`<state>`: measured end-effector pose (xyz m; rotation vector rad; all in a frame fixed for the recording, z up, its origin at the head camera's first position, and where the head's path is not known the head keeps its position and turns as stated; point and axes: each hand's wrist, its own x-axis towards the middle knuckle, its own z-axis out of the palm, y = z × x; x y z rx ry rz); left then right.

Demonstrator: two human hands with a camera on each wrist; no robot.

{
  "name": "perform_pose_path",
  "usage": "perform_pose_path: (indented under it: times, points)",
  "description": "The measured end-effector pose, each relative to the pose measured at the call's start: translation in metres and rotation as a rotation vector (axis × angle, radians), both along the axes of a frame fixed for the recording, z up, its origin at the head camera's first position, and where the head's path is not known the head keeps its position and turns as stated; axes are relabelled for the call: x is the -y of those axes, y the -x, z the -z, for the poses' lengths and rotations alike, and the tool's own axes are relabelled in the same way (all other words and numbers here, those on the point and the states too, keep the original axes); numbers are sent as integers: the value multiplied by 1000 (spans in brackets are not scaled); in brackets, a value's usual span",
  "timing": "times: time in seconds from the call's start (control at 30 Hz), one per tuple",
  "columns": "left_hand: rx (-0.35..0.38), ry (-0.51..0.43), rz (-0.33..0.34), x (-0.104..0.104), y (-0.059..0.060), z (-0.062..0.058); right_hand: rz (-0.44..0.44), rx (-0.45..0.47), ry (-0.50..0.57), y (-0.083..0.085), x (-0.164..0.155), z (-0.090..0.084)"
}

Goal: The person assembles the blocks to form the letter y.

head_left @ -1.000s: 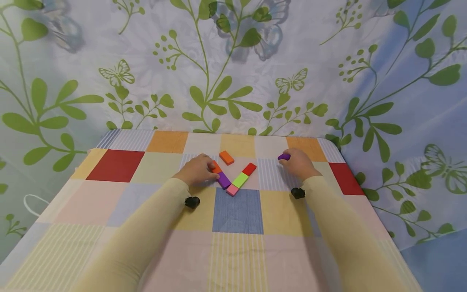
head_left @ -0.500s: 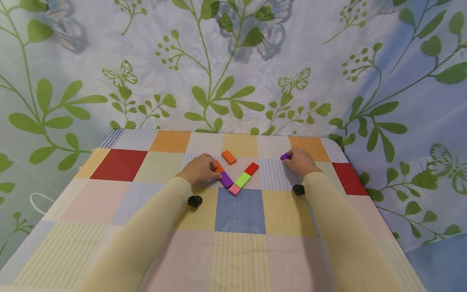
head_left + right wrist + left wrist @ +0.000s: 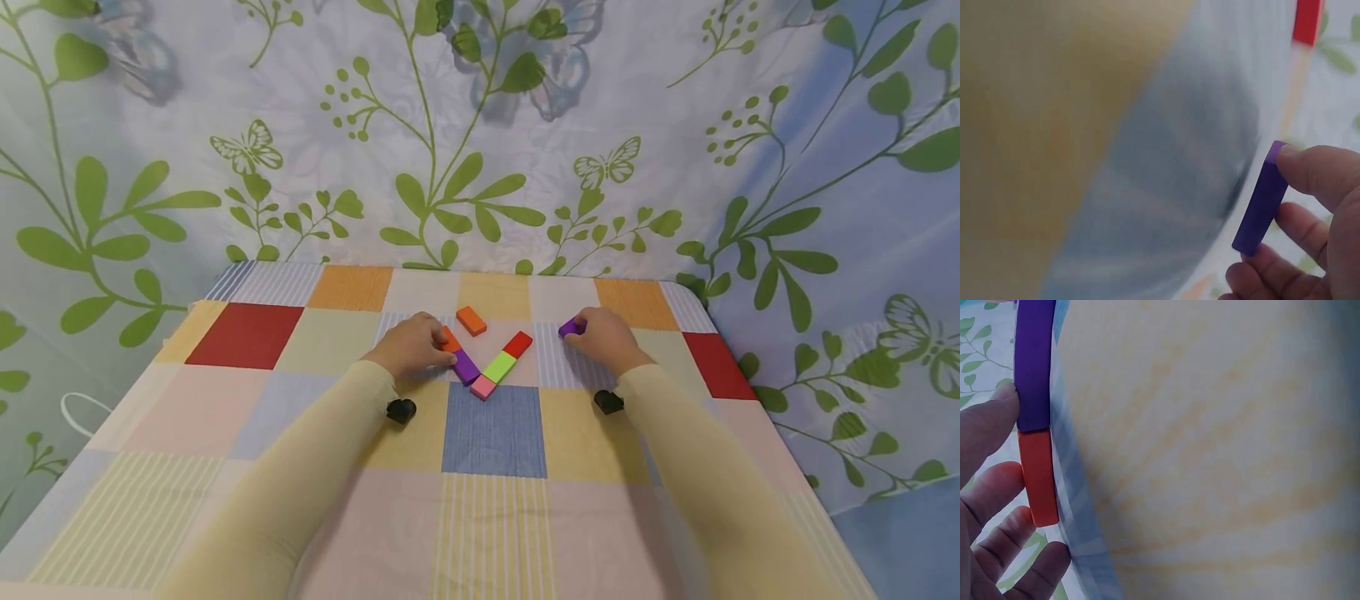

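In the head view my left hand (image 3: 415, 345) rests beside an orange block (image 3: 449, 339) and a purple block (image 3: 466, 367) that lie end to end. The left wrist view has its thumb against the purple block (image 3: 1034, 369) and fingertips along the orange block (image 3: 1039, 478), with the fingers relaxed. My right hand (image 3: 606, 337) pinches another purple block (image 3: 571, 327) between thumb and fingers, which the right wrist view shows tilted (image 3: 1261, 200). Between the hands, a row of red (image 3: 518, 343), lime green (image 3: 498, 367) and pink (image 3: 483, 387) blocks meets the left row in a V.
A loose orange block (image 3: 471, 320) lies beyond the V. A patchwork cloth (image 3: 487, 517) covers the table, and a leaf-patterned curtain (image 3: 480, 150) hangs behind and at the sides. A white cord loop (image 3: 75, 408) shows at the left edge.
My right hand has moved a little left toward the block rows, carrying the purple block lower. My left hand stays by its two blocks; the view has shifted slightly.
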<state>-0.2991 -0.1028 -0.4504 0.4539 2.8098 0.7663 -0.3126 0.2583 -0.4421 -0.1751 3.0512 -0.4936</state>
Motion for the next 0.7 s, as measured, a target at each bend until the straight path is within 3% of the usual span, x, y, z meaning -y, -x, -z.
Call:
perform_pose_path:
  times: [0.33,0.7]
  points:
    - [-7,31,8,0,0,-2,-116,-59,52,-53,56,-11]
    - [0,40,6,0,-1,-2,-257,-68,-19,-110,106,-9]
